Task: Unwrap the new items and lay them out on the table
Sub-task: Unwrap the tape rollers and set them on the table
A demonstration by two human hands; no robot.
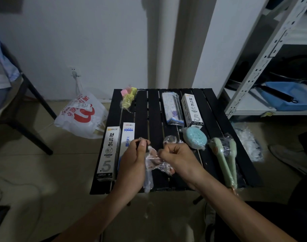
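Small dark item with clear plastic wrapper is gripped by curled fingers of left hand above near edge of black slatted table; wrapper is pinched by right hand.

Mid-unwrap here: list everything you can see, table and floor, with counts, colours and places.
table: 1, black slatted, centre
refill boxes: 3, white; two near-left, one far-right
patterned pack: 1, blue-white, far centre-right
wrapped bundle: 1, pink-yellow, far-left edge
round sponge: 1, teal, wrapped, right
brushes: 2, pale green, wrapped, near-right
shopping bag: 1, white with red print, floor left
loose film: clear, floor right
clear wrap: 1, between the hands
hands: 2; left hand, right hand, both gripping it
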